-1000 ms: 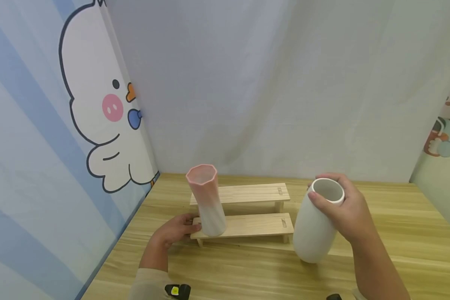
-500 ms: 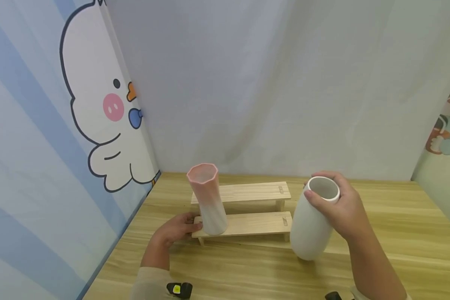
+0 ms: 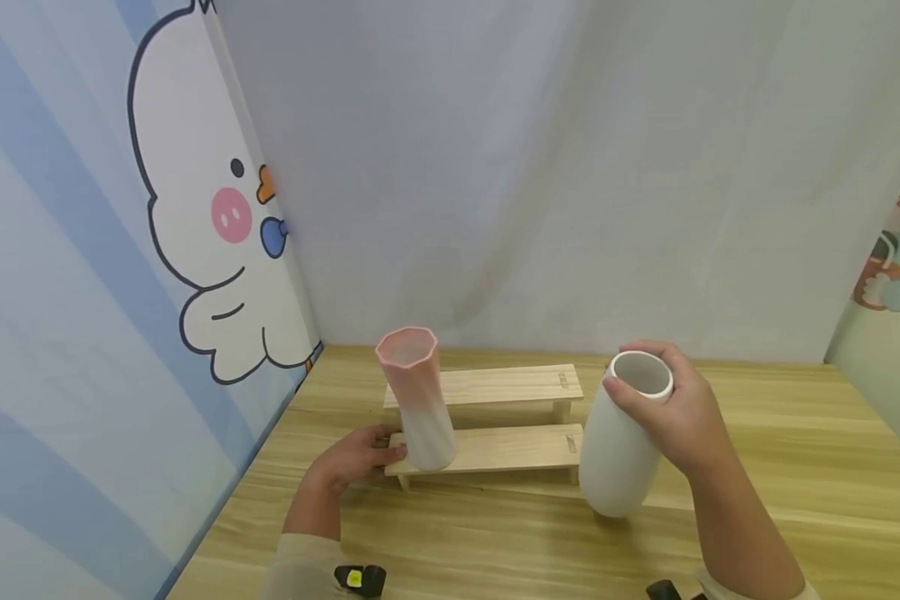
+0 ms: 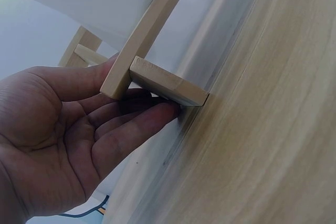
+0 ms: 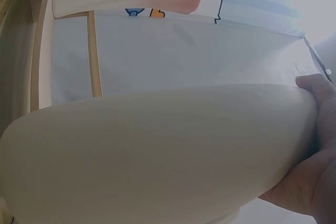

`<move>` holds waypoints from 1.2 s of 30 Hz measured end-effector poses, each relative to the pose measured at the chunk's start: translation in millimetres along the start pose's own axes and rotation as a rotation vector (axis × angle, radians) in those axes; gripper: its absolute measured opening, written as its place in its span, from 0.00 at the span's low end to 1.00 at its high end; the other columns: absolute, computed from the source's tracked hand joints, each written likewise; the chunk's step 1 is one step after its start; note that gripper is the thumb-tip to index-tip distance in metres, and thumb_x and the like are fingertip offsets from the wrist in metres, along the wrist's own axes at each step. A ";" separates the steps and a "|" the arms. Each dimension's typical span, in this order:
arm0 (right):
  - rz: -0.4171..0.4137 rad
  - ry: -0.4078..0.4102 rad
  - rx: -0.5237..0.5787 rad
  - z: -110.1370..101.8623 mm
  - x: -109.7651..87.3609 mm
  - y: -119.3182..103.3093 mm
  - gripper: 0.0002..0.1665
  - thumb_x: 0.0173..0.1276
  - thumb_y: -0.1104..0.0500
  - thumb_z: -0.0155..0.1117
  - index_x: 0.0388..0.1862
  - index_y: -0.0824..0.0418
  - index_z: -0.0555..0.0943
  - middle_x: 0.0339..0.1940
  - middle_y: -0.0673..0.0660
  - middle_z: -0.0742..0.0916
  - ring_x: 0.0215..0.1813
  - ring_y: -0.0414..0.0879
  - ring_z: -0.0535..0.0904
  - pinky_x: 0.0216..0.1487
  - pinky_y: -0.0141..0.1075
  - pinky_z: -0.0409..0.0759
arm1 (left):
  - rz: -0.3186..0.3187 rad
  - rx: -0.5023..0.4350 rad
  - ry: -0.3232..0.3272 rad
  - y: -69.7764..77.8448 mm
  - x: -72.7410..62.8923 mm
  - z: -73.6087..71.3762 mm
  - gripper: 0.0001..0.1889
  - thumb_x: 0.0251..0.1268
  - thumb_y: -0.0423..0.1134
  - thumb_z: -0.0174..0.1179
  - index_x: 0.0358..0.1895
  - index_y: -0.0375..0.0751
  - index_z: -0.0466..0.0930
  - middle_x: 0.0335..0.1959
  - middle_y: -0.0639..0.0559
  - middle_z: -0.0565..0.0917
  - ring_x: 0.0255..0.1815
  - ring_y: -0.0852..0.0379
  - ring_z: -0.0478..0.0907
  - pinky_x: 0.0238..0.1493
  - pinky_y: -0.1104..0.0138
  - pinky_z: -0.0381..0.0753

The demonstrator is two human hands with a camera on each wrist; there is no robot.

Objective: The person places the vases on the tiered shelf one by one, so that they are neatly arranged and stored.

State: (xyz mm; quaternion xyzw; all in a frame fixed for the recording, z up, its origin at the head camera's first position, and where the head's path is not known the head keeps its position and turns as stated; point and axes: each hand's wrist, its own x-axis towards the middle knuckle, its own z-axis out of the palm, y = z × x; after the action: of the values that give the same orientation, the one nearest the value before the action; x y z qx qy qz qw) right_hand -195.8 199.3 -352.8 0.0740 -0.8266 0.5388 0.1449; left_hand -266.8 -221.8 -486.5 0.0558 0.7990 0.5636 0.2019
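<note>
My right hand (image 3: 671,408) grips a tall white vase (image 3: 617,458) around its top, the thumb at the front of the rim. The vase leans slightly, its base close to the right end of a two-step wooden display stand (image 3: 510,447). At the stand's left end my left hand (image 3: 354,458) holds the lower step; in the left wrist view its thumb lies at the board's end and its fingers curl behind the leg (image 4: 168,82). A pink-and-white twisted vase (image 3: 420,408) stands upright on the lower step's left part, beside the left hand.
The stand's upper step (image 3: 506,385) lies behind the lower one. All stands on a wood-grain table (image 3: 510,542). A grey curtain (image 3: 555,183) closes off the back, and a striped cloth with a cartoon duck (image 3: 187,167) hangs at the left.
My right hand has brought the white vase slightly left, nearer the stand's right end. The left hand keeps its hold, and the pink-and-white vase stays on the lower step.
</note>
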 end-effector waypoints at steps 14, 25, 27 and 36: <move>-0.019 0.011 -0.028 2.1 8.5 -7.7 0.28 0.66 0.48 0.68 0.60 0.57 0.73 0.47 0.57 0.81 0.42 0.45 0.80 0.39 0.44 0.79 | 0.004 0.006 0.006 -1.8 1.8 -0.8 0.36 0.66 0.46 0.65 0.71 0.31 0.63 0.62 0.37 0.76 0.57 0.49 0.79 0.55 0.54 0.81; -0.010 0.002 -0.019 4.4 11.0 -15.0 0.29 0.66 0.46 0.68 0.61 0.57 0.73 0.49 0.59 0.81 0.45 0.52 0.79 0.41 0.47 0.80 | 0.008 -0.003 -0.011 -1.9 -0.3 -1.5 0.36 0.67 0.46 0.64 0.71 0.30 0.62 0.61 0.38 0.77 0.56 0.50 0.79 0.55 0.54 0.81; -0.008 -0.004 -0.018 5.1 11.3 -16.6 0.30 0.66 0.46 0.68 0.62 0.57 0.72 0.50 0.60 0.81 0.46 0.53 0.79 0.41 0.47 0.80 | 0.013 0.000 -0.015 -2.0 -1.4 -2.3 0.36 0.67 0.45 0.63 0.71 0.30 0.62 0.61 0.38 0.77 0.55 0.50 0.79 0.54 0.54 0.81; -0.011 0.010 -0.030 10.1 13.1 -24.2 0.30 0.66 0.45 0.67 0.61 0.56 0.73 0.50 0.59 0.81 0.46 0.54 0.78 0.41 0.47 0.79 | 0.015 -0.002 -0.032 -3.0 -5.3 -6.2 0.35 0.67 0.46 0.63 0.71 0.30 0.62 0.59 0.38 0.78 0.54 0.52 0.80 0.53 0.56 0.82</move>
State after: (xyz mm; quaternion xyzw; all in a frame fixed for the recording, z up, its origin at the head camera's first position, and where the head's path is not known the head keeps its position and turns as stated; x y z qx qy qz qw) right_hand -203.1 180.6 -331.4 0.0735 -0.8333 0.5260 0.1533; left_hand -264.0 -230.0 -486.1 0.0708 0.7946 0.5651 0.2105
